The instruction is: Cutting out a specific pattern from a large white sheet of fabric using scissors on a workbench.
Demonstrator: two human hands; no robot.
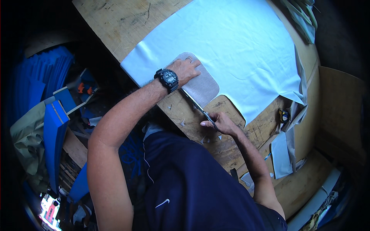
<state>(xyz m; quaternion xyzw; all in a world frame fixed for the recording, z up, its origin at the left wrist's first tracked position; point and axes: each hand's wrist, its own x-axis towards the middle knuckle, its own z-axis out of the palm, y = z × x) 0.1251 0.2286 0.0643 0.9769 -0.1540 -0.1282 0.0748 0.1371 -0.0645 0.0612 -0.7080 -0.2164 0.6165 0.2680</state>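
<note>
A large pale blue-white sheet of fabric (239,50) is spread over a wooden table. On it, close to the near left edge, rests a grey piece with rounded corners (208,86). My left hand (187,70) presses down on this piece, its fingers spread over it; the wrist wears a black watch (168,78). Scissors (196,104) are gripped in my right hand (221,122), their blades along the near edge of the grey piece. Right of the grey piece, the sheet's edge has a curved cut-out that bares the wood.
Small fabric scraps (182,123) lie on the wooden table (227,148). Toward the right are a tape measure (284,115) and a pale offcut (281,156). Blue foam sheets (46,73) and an orange-and-black tool (84,89) are off the table to the left.
</note>
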